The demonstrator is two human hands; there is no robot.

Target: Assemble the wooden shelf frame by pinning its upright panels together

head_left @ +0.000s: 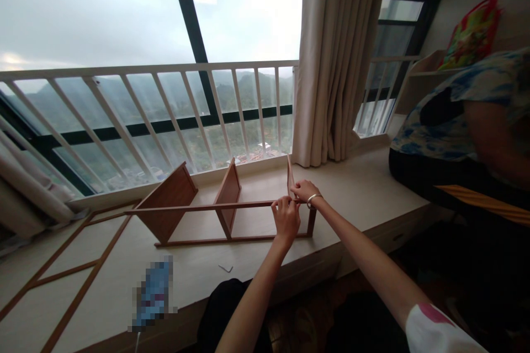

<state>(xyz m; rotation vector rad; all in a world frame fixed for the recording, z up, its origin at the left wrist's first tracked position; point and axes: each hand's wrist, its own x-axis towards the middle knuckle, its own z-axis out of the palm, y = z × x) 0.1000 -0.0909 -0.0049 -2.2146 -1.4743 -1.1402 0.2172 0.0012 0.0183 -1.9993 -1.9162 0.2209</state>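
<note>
A brown wooden shelf frame point(244, 205) lies on its side on the pale window ledge, with several boards standing crosswise in it. My left hand point(286, 218) is closed over its upper long rail near the right end. Just beyond, my right hand point(305, 190), with a bangle on the wrist, has its fingers pinched together by the end board point(290, 174). What those fingers hold, if anything, is hidden. Nearer me on the ledge lies an L-shaped hex key point(226, 268), touched by neither hand.
Another wooden ladder-like frame point(66, 276) lies at the left. A blurred-out blue item point(153, 295) is at the ledge's front edge. White railings point(165, 99) and a curtain point(331, 66) stand behind. At the right sits a person point(455, 110) beside a wooden slat point(488, 204).
</note>
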